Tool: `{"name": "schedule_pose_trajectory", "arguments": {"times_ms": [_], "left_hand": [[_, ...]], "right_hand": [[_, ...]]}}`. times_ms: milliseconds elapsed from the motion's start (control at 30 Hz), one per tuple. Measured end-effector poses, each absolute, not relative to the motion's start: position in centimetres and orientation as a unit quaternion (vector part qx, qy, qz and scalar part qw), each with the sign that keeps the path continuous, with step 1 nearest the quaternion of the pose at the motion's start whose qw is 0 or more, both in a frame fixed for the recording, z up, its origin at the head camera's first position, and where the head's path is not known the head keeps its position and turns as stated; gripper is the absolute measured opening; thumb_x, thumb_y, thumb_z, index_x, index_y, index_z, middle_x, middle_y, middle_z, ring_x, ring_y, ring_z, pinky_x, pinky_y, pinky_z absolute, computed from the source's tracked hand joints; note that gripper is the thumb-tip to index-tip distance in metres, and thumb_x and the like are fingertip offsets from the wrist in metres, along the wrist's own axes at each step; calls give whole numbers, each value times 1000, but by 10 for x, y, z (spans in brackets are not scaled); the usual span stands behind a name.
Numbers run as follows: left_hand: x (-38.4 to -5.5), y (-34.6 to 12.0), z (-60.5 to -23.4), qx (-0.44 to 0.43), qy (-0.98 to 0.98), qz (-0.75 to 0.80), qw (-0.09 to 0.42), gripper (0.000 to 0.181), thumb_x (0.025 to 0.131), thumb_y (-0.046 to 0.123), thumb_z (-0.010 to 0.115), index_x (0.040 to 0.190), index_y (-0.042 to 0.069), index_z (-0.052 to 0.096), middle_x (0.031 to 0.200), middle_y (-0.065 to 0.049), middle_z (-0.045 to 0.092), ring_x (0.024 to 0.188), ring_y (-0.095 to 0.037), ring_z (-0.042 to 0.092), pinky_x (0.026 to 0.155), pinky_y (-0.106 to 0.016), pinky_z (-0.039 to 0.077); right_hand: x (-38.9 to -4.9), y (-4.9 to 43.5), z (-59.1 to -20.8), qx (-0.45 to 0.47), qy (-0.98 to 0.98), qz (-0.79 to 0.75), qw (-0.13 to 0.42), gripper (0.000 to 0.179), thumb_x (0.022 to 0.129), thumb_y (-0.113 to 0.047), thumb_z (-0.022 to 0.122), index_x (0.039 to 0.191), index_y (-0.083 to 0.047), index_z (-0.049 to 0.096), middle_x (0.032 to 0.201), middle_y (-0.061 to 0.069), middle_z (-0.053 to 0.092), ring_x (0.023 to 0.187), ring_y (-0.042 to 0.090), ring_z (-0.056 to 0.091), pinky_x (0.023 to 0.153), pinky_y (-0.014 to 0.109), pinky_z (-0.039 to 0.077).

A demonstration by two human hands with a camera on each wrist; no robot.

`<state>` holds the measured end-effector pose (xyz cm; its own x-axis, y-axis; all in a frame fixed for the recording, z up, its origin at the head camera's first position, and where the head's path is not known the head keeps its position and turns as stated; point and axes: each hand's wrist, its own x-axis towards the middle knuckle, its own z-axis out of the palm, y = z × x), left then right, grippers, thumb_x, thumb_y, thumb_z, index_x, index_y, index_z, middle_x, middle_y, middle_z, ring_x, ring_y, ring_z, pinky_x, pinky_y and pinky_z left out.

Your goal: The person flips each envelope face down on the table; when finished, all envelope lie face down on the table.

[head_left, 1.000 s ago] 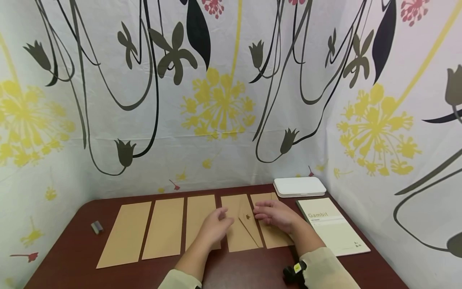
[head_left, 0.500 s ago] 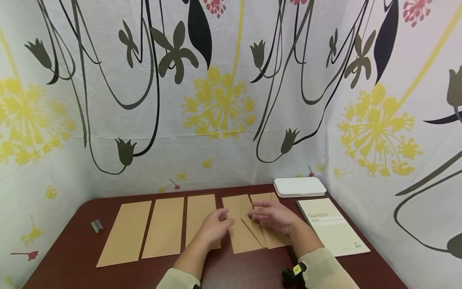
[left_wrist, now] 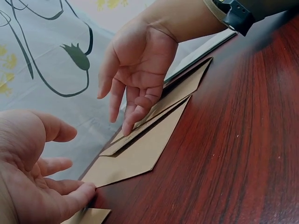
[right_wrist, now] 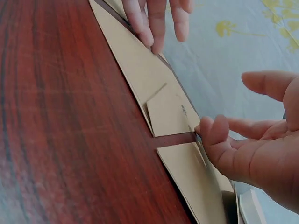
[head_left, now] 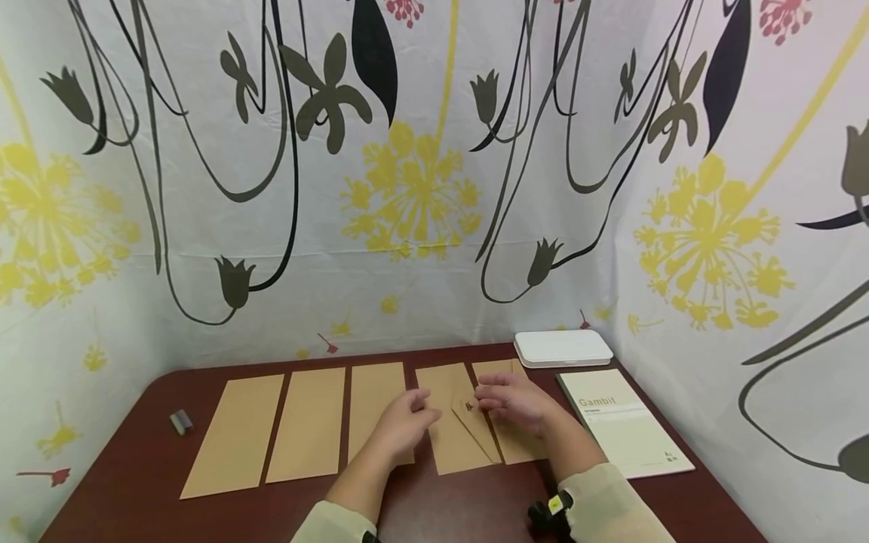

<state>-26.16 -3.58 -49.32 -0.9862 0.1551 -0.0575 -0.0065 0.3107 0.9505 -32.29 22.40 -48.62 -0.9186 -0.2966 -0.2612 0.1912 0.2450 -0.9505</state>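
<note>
A brown paper envelope (head_left: 444, 434), fourth from the left in a row, lies on the table with its flap (head_left: 473, 419) on the right side, slightly lifted. The flap bears a small dark print, seen in the right wrist view on the flap (right_wrist: 169, 114). My left hand (head_left: 405, 426) is at the envelope's left edge, fingers loosely bent, fingertips touching it. At the right edge, my right hand (head_left: 514, 403) has its fingertips against the flap side, fingers relaxed. It partly covers the rightmost envelope (head_left: 519, 441). Neither hand grips anything.
Three more brown envelopes lie to the left, including the leftmost envelope (head_left: 234, 437). A grey eraser-like block (head_left: 181, 422) sits at far left. At right are a Gambit notebook (head_left: 624, 426) and a white case (head_left: 563, 348). Patterned cloth (head_left: 434, 302) walls the table.
The fourth envelope's near end has shifted slightly right, close to the rightmost envelope. My right fingers moved left over the flap's print, then back right. The left hand stayed nearly still.
</note>
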Motion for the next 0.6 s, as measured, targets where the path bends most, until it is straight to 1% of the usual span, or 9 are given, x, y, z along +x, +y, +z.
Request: {"name": "schedule_pose_trajectory", "arguments": {"times_ms": [67, 200, 300, 367, 467, 600], "left_hand": [[-262, -36, -493, 46, 807, 585, 68, 61, 102, 29, 69, 154, 2, 54, 158, -26, 54, 147, -47, 52, 115, -60, 50], [-263, -35, -493, 47, 807, 584, 72, 60, 101, 30, 70, 153, 3, 55, 156, -26, 56, 145, -46, 54, 115, -61, 50], [-262, -33, -492, 50, 810, 579, 79, 60, 101, 33, 71, 152, 5, 57, 155, -25, 57, 142, -45, 56, 113, -62, 50], [-261, -32, -491, 51, 812, 575, 81, 61, 100, 34, 72, 152, 6, 57, 156, -25, 57, 142, -44, 56, 113, -62, 50], [-261, -32, -489, 46, 819, 568, 70, 62, 100, 34, 72, 153, 6, 57, 156, -25, 56, 143, -45, 56, 114, -62, 50], [-263, -36, -486, 37, 828, 557, 53, 61, 99, 29, 71, 153, 3, 56, 157, -26, 56, 146, -46, 53, 117, -61, 48]], "right_hand": [[-324, 224, -487, -45, 762, -613, 206, 65, 106, -22, 65, 158, 7, 40, 145, 23, 61, 119, 23, 68, 93, 31, 57], [-325, 224, -487, -59, 748, -622, 223, 65, 107, -20, 63, 160, 6, 39, 146, 22, 65, 119, 20, 67, 93, 29, 55], [-325, 221, -486, -77, 745, -620, 233, 66, 106, -21, 64, 161, 6, 37, 141, 21, 68, 116, 20, 67, 93, 29, 55], [-324, 217, -485, -83, 749, -615, 233, 68, 106, -21, 65, 161, 7, 37, 138, 21, 67, 115, 21, 67, 93, 30, 56], [-322, 214, -483, -65, 760, -608, 219, 69, 106, -22, 65, 161, 8, 36, 138, 20, 64, 114, 22, 65, 92, 30, 56], [-321, 216, -481, -34, 760, -613, 212, 69, 105, -21, 65, 161, 7, 37, 143, 22, 62, 115, 23, 64, 90, 31, 57]]}}
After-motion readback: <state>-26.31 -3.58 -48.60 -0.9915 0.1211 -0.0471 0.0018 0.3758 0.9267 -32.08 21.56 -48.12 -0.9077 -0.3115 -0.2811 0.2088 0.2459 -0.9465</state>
